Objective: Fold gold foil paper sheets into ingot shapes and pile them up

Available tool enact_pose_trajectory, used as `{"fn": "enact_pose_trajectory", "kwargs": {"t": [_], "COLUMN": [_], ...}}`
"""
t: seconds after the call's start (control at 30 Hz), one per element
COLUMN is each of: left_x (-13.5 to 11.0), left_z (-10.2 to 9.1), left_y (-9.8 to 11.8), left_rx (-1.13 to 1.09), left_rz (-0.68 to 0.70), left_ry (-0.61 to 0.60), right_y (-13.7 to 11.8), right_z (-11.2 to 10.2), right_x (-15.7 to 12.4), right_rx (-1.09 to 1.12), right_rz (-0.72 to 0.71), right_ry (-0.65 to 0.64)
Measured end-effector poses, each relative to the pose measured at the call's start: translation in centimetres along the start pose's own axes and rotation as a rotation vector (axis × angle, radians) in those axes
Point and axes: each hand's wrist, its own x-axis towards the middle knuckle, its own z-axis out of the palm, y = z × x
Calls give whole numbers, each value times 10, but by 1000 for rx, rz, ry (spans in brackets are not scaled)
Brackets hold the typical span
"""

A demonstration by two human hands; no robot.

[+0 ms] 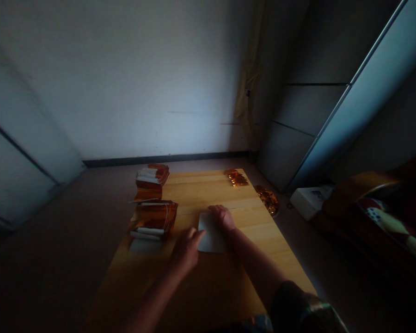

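Observation:
A white paper sheet [211,236] lies on the wooden table [208,194], between my two hands. My left hand [187,249] has its fingertips at the sheet's left edge, and my right hand [223,218] lies across its top edge. To the left stand stacks of orange-gold foil packets [155,217], with a second stack [151,180] farther along the table edge. White paper strips [144,233] lie near the front stack. Crumpled gold foil [236,178] sits at the far end of the table.
A round gold foil piece [267,200] lies beyond the table's right edge. A white box [310,201] stands on the floor at right, beside a patterned cloth on brown furniture [377,217]. A wall rises behind the table, and a curtain [247,92] hangs in the corner.

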Motion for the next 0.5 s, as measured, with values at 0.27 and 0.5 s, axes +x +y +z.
{"fn": "enact_pose_trajectory", "kwargs": {"t": [0.27,0.5], "left_x": [25,28], "left_z": [1,-5], "left_y": [-21,-16], "left_rx": [102,21], "left_rz": [211,166], "left_ry": [7,6], "right_y": [-14,-4], "right_z": [-13,-27], "right_x": [-5,-32], "right_rx": [-200,455], "right_rz": [-70,-19], "right_ry": [1,-32]}}
